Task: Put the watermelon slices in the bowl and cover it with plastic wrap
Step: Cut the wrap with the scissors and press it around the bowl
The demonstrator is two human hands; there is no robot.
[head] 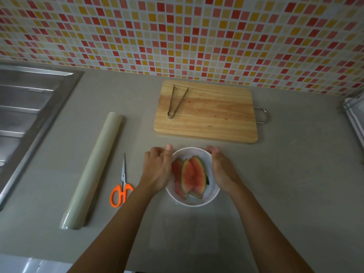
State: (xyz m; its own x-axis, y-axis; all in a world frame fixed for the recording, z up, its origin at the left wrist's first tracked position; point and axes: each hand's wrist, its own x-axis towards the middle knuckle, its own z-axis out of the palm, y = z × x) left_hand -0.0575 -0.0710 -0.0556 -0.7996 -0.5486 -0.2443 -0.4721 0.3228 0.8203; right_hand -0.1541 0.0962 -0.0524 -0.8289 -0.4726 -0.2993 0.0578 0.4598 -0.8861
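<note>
A white bowl [194,201] stands on the grey counter near the front and holds three watermelon slices [190,177]. A faint clear sheet of plastic wrap [187,229] lies over the bowl and trails toward me on the counter. My left hand [157,170] is at the bowl's left rim, fingers curled and thumb up, seemingly pinching the film's far edge. My right hand [222,170] lies along the bowl's right rim with fingers nearly straight and together, touching the side. The roll of plastic wrap [94,170] rests to the left.
Orange-handled scissors [122,186] lie between the roll and the bowl. Behind the bowl is a wooden cutting board [216,119] with metal tongs [176,101] on it. A steel sink [25,115] fills the left side, and a rack [354,113] sits at the right edge.
</note>
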